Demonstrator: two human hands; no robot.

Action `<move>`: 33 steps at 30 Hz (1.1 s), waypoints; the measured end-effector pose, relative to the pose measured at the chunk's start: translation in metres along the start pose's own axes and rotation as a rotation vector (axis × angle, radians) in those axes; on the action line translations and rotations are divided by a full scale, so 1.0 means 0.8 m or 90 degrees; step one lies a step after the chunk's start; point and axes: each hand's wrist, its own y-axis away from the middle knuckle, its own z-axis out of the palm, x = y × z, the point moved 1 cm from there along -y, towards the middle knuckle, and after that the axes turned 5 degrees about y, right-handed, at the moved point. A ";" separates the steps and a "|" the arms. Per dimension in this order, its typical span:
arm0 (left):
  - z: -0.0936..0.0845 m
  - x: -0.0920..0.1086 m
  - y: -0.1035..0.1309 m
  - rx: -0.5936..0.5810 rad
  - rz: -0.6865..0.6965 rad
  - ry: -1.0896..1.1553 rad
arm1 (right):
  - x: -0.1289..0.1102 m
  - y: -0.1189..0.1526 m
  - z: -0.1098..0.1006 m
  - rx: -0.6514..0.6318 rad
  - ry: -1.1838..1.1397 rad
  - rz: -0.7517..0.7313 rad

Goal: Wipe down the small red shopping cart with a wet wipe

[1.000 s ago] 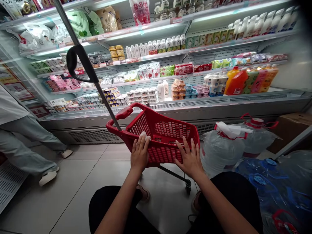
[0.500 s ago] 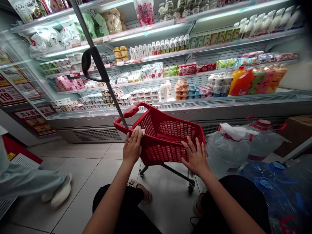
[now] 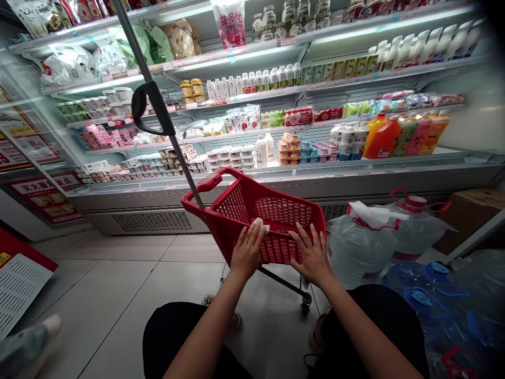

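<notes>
A red plastic shopping cart basket (image 3: 226,231) on a metal wheeled frame stands in front of me, with a grey pole and black handle (image 3: 160,108) rising at its left end. My left hand (image 3: 249,248) presses a small white cloth or tissue (image 3: 265,228) against the near side of the basket, close to its rim, fingers together over it. Just to the right, my right hand (image 3: 313,255) rests on the basket's near side by the right end, fingers spread and holding nothing.
Behind the cart runs a refrigerated display (image 3: 339,171) stocked with dairy and drinks. Large water bottles (image 3: 361,245) stand at the right, near a cardboard box (image 3: 471,210). A person's blurred leg (image 3: 29,345) is at the lower left, below a red and white unit (image 3: 23,287).
My left hand has slid right with the white cloth, from the basket's left part to its middle. My right hand stays at the right end. The passing person's leg has moved farther left.
</notes>
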 end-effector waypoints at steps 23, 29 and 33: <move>0.000 -0.002 -0.008 -0.009 -0.045 -0.004 | -0.007 -0.002 0.006 0.010 -0.006 -0.006; 0.020 0.038 -0.017 0.017 -0.092 0.052 | -0.023 -0.003 -0.006 0.003 -0.010 0.000; 0.036 0.085 -0.025 0.020 -0.024 0.063 | -0.023 0.000 -0.006 0.009 -0.010 0.001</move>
